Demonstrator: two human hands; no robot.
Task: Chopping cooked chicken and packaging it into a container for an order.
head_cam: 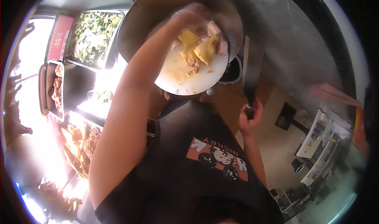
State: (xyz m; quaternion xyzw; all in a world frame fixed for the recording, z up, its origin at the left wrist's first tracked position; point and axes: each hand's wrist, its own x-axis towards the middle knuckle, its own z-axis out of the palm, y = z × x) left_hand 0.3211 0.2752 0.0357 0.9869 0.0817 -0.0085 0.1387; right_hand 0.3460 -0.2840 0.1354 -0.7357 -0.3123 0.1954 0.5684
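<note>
A round white cutting board [180, 83] stands before me, marked with brown bits and juices. Several pieces of yellow-skinned cooked poultry [205, 51] lie on its far half. Over the far side of these pieces is my left hand [194, 14], blurred and partly veiled by steam; whether its fingers grip anything cannot be made out. To the right, clear of the board, my right hand [251, 120] grasps the dark handle of a cleaver [253, 67], its broad blade pointing away from me. A large, round metal pan [136, 31] curves around the board's far side.
At left are a tray of chopped greens [91, 37], a handled container with meat pieces [57, 85], and a pile of brown food [78, 144]. A dark bin [232, 71] sits below the board's right edge. A grey counter [302, 52] extends at right.
</note>
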